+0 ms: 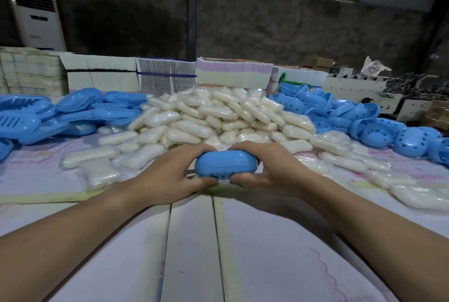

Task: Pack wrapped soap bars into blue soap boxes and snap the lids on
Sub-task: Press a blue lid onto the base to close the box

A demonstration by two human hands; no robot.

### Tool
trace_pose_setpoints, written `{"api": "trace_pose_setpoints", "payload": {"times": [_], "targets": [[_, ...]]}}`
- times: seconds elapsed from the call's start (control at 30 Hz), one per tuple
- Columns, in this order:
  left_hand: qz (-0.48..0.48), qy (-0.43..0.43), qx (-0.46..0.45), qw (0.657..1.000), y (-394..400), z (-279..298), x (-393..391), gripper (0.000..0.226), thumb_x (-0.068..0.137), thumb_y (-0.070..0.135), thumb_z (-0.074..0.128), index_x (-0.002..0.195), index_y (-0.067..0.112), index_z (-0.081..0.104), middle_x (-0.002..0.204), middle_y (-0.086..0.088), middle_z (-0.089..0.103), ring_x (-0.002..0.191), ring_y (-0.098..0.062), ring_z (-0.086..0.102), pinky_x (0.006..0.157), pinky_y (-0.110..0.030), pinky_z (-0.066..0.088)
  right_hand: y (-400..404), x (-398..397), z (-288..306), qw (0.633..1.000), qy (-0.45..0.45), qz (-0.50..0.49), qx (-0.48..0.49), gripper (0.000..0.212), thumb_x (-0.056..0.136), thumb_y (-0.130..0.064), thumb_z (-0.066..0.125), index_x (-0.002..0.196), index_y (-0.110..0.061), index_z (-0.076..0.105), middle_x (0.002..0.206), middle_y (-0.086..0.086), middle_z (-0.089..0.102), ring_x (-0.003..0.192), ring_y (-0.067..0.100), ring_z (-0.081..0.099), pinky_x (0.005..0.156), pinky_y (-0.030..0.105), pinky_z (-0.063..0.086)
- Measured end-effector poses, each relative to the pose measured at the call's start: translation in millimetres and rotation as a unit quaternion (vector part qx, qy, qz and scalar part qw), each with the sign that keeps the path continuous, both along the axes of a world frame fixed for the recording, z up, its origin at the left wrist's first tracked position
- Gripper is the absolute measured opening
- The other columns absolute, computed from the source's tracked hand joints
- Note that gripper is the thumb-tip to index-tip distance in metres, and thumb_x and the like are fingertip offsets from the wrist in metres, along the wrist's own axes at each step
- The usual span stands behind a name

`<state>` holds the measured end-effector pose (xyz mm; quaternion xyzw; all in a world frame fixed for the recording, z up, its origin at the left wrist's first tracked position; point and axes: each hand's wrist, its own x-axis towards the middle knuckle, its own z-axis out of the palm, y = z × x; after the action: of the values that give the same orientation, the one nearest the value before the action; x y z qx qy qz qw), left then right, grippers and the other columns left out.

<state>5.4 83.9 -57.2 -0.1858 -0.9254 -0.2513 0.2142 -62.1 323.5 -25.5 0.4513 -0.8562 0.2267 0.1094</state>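
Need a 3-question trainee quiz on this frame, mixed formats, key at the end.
1. True or false: both hands grip the blue box.
2. Which pile lies straight behind the box? A) soap bars B) lids C) box bases
3. Fill in: the lids are heaped on the person's ____ side.

Key:
1. True: the left hand and right hand clasp its two ends, fingers curled over the top and thumbs below.
2. A
3. left
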Motion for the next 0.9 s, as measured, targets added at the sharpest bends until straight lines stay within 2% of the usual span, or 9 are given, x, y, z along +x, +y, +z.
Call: {"api": "trace_pose_setpoints", "payload": {"times": [0.13,0.33,0.4,0.57,0.67,0.77,0.9], "targets": [[0.015,0.011,-0.018,1.000,-0.2,2.0,2.4,0.053,0.078,0.067,0.058,0.123,0.040,0.057,0.109,0.017,0.064,0.104,-0.005,0.057,0.087,-0.041,0.051,-1.0,1.7,1.1,1.000,-0.005,-0.006,0.004,0.045,0.081,-0.045,0.072,0.122,-0.040,0.056,0.101,-0.017,0.064,0.088,0.003,0.058,0.075,0.019,0.046],[0.040,0.009,-0.042,0.998,2.2,6.2,5.0,0.057,0.077,0.072,0.051,0.123,0.040,0.054,0.110,0.013,0.063,0.105,-0.009,0.054,0.089,-0.041,0.049,1.4,3.8,2.9,1.000,-0.022,0.001,-0.019,0.042,0.083,-0.044,0.071,0.122,-0.034,0.058,0.100,-0.012,0.066,0.088,0.009,0.061,0.078,0.034,0.053],[0.045,0.010,-0.052,0.998,3.0,7.3,5.7,0.059,0.076,0.075,0.047,0.124,0.040,0.054,0.109,0.011,0.063,0.104,-0.010,0.054,0.088,-0.040,0.049,3.1,2.1,2.3,0.999,-0.033,0.012,-0.021,0.042,0.083,-0.045,0.069,0.121,-0.033,0.057,0.100,-0.012,0.066,0.088,0.009,0.061,0.077,0.035,0.054],[0.041,0.032,-0.086,0.995,7.2,9.0,9.5,0.059,0.080,0.073,0.046,0.126,0.036,0.054,0.105,0.011,0.061,0.100,-0.011,0.053,0.083,-0.040,0.049,8.3,0.0,0.0,0.983,-0.158,0.048,-0.080,0.049,0.075,-0.059,0.062,0.119,-0.036,0.060,0.106,-0.013,0.063,0.094,0.010,0.062,0.078,0.022,0.054],[0.027,0.069,-0.090,0.993,9.9,9.0,10.5,0.049,0.084,0.064,0.055,0.125,0.036,0.054,0.103,0.014,0.061,0.096,-0.010,0.051,0.078,-0.040,0.049,8.5,-0.5,-1.5,0.964,-0.234,0.060,-0.114,0.046,0.079,-0.054,0.061,0.122,-0.038,0.060,0.112,-0.010,0.064,0.097,0.010,0.064,0.082,0.020,0.053],[0.018,0.104,-0.083,0.991,11.3,8.1,11.5,0.047,0.084,0.064,0.055,0.125,0.043,0.048,0.107,0.017,0.063,0.097,-0.008,0.051,0.074,-0.036,0.049,5.4,0.0,-1.5,0.963,-0.242,0.063,-0.100,0.045,0.080,-0.048,0.063,0.124,-0.039,0.059,0.104,-0.010,0.067,0.089,0.006,0.064,0.077,0.013,0.049],[0.020,0.108,-0.074,0.991,11.5,6.2,10.0,0.052,0.082,0.065,0.057,0.128,0.045,0.047,0.112,0.023,0.060,0.103,-0.003,0.048,0.076,-0.029,0.047,3.4,3.4,-0.3,0.963,-0.245,0.058,-0.098,0.047,0.070,-0.056,0.065,0.114,-0.041,0.061,0.089,-0.014,0.066,0.078,0.001,0.060,0.070,0.014,0.048]]}}
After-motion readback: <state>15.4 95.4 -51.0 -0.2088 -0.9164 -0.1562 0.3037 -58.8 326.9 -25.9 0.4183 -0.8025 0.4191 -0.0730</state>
